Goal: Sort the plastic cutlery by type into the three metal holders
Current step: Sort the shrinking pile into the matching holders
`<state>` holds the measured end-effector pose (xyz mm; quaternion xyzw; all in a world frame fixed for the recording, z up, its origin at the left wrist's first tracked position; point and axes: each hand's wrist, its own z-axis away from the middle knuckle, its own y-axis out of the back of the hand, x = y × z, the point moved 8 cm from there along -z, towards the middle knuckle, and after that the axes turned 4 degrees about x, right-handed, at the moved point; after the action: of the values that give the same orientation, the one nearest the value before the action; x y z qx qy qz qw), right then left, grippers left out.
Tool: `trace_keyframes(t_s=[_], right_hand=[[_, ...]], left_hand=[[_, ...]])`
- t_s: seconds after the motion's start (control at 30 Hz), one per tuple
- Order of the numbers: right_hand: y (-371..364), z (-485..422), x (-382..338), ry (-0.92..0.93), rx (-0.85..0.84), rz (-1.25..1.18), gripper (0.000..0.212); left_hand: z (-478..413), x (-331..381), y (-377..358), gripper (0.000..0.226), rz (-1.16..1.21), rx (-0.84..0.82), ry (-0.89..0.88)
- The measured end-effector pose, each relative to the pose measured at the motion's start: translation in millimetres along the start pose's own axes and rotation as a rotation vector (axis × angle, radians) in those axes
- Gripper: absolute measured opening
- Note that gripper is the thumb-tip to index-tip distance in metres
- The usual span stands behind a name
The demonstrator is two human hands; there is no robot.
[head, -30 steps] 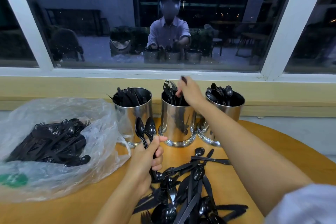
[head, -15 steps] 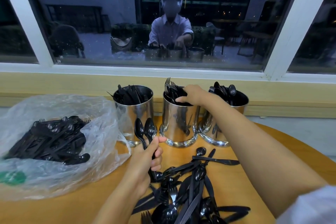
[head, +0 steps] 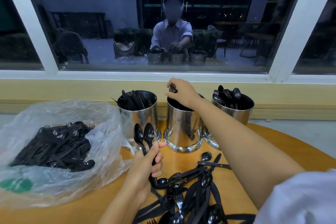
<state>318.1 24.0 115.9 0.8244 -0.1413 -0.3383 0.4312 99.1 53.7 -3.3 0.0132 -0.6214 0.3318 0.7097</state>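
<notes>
- A second ago my right grip (head: 183, 94) held a piece raised above the middle holder (head: 183, 129). Now it has come down onto that holder's mouth, fingers curled about the dark top of a fork (head: 172, 89).
- I judge this fork is all but delivered, and the hand is only settling it among the rest.
- The fork stands in the holder with its long axis upright. My hand hides most of it, so I cannot tell which way the tines face.
- My left grip (head: 143, 169) has not moved. It is clamped on two spoons (head: 149, 132) just in front of the left holder (head: 140, 120).
- The spoons stand nearly vertical, bowls up and handles down through my fist, leaning a little to the left.
- They belong in the right holder (head: 236, 112), where spoon bowls already show.
- The loose pile (head: 192, 185) on the worktop (head: 109, 200) and the plastic bag (head: 101, 125) still hold plenty to sort.
</notes>
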Motion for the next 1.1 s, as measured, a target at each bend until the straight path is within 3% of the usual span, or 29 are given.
trace_keyframes(t_s=[0.07, 0.17, 0.33, 0.6, 0.7, 0.83, 0.9, 1.0, 1.1], right_hand=[[18, 4, 1, 0.039, 0.140, -0.104, 0.013], [42, 22, 0, 0.054, 0.286, -0.238, 0.008], [28, 34, 13, -0.007, 0.045, -0.117, 0.015], [7, 34, 0, 0.091, -0.093, 0.147, 0.033], [8, 27, 10, 0.006, -0.184, -0.099, 0.044], [57, 28, 15, -0.082, 0.043, -0.385, 0.058], [78, 35, 25, -0.136, 0.140, -0.328, 0.057], [63, 48, 34, -0.192, -0.048, -0.134, 0.062], [45, 53, 26, -0.157, -0.134, -0.149, 0.060]], left_hand=[[-1, -1, 4, 0.029, -0.004, 0.007, 0.003], [-1, -2, 7, 0.029, -0.013, 0.010, 0.001], [1, -7, 0, 0.029, -0.005, 0.000, 0.011], [1, -10, -10, 0.029, -0.021, -0.008, 0.000], [3, -10, -13, 0.029, -0.024, -0.022, 0.004], [4, -5, -6, 0.028, -0.019, -0.008, 0.000], [3, -2, -4, 0.028, -0.015, -0.004, -0.003], [4, 0, -5, 0.028, -0.025, -0.008, -0.009], [6, -3, -9, 0.029, -0.028, -0.015, -0.010]])
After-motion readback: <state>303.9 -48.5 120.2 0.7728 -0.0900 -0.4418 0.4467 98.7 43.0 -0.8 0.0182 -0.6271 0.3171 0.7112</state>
